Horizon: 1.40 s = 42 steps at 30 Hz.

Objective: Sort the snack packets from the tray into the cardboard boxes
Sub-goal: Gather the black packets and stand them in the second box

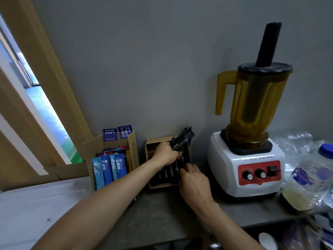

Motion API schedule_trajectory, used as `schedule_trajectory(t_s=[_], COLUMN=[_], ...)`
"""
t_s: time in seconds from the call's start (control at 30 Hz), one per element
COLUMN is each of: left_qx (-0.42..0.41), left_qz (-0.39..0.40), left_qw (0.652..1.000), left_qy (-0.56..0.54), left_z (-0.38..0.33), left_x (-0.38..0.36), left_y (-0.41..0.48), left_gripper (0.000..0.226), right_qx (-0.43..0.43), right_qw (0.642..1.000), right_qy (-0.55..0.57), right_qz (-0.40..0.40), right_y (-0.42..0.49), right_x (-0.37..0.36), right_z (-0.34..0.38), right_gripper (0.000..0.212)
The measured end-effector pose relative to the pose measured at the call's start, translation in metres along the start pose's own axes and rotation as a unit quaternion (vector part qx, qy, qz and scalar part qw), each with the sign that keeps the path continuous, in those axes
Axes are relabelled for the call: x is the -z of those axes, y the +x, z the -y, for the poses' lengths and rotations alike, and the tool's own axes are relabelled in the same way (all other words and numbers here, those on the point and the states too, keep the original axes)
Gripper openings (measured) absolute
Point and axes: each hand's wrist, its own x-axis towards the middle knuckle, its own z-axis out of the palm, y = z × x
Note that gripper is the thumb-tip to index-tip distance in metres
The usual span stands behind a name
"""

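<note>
Head view: left hand [166, 154] is curled tight round a bunch of black packets [182, 139]. Their long axis tilts up and away toward the wall, lower ends over the right box [162, 185]. More black packets stand in a row inside it, just below. Right hand [193, 183] is nearer that row, fingertips down at it; pinching or only pressing, can't tell. Blue packets [106, 170] fill the left box [133, 143].

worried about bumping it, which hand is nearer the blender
Right. The right hand is at the right edge of the small box, just left of the blender; the left hand grips black packets farther left over that box.
</note>
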Motion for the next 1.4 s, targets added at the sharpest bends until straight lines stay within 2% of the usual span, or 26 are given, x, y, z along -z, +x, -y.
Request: schedule_trajectory(t_s=[0.2, 0.4, 0.57, 0.67, 0.73, 0.83, 0.9, 0.97, 1.03, 1.13, 1.17, 1.23, 1.27, 1.3, 1.37, 1.4], left_qx=[-0.057, -0.057, -0.065, -0.061, -0.061, -0.039, -0.007, 0.023, 0.029, 0.013, 0.009, 0.004, 0.002, 0.001, -0.005, -0.009], left_qz=[-0.029, -0.040, -0.029, -0.006, 0.004, 0.015, 0.016, 0.012, 0.011, 0.029, 0.035, 0.055, 0.079, 0.112, 0.158, 0.157], left_qw=[0.996, 0.997, 0.996, 0.986, 0.977, 0.969, 0.952, 0.931, 0.925, 0.926, 0.928, 0.933, 0.933, 0.930, 0.926, 0.928], left_qy=[0.057, 0.035, -0.052, -0.154, -0.203, -0.245, -0.304, -0.364, -0.378, -0.377, -0.372, -0.355, -0.352, -0.350, -0.342, -0.337], left_z=[0.000, 0.001, 0.010, 0.010, 0.009, 0.008, 0.007, 0.006, 0.005, 0.003, 0.003, 0.006, 0.008, 0.010, 0.014, 0.016], left_x=[-0.004, 0.000, 0.016, 0.031, 0.038, 0.045, 0.048, 0.050, 0.052, 0.048, 0.047, 0.048, 0.050, 0.051, 0.053, 0.053], left_y=[0.002, -0.002, -0.014, -0.028, -0.038, -0.051, -0.056, -0.060, -0.064, -0.070, -0.071, -0.073, -0.073, -0.073, -0.073, -0.072], left_gripper=[0.023, 0.016, 0.026, 0.026, 0.031, 0.041, 0.042, 0.038, 0.034, 0.022, 0.020, 0.021, 0.022, 0.024, 0.026, 0.026], right_qx=[0.001, -0.030, -0.045, -0.071, -0.122, -0.184, -0.196, -0.182, -0.173, -0.204, -0.225, -0.259, -0.262, -0.256, -0.240, -0.244], right_qw=[0.998, 0.997, 0.995, 0.990, 0.966, 0.885, 0.838, 0.828, 0.827, 0.812, 0.796, 0.735, 0.704, 0.688, 0.689, 0.692], right_qy=[-0.024, -0.015, 0.025, 0.119, 0.226, 0.424, 0.507, 0.530, 0.534, 0.545, 0.560, 0.623, 0.657, 0.677, 0.683, 0.678], right_qz=[0.057, 0.073, 0.080, 0.033, -0.018, -0.051, -0.052, -0.036, -0.005, -0.032, -0.049, -0.062, -0.058, -0.052, -0.037, -0.045], right_y=[0.005, 0.007, 0.007, 0.009, 0.012, 0.022, 0.026, 0.027, 0.026, 0.028, 0.032, 0.042, 0.046, 0.049, 0.051, 0.050], right_x=[0.002, -0.002, -0.004, 0.001, 0.004, 0.011, 0.018, 0.022, 0.023, 0.018, 0.016, 0.017, 0.018, 0.019, 0.023, 0.023], right_z=[0.003, 0.006, 0.004, 0.001, 0.003, 0.010, 0.013, 0.015, 0.019, 0.021, 0.021, 0.019, 0.017, 0.014, 0.011, 0.009], right_gripper=[0.025, 0.024, 0.023, 0.021, 0.022, 0.010, 0.007, 0.015, 0.017, 0.016, 0.019, 0.025, 0.028, 0.030, 0.027, 0.021])
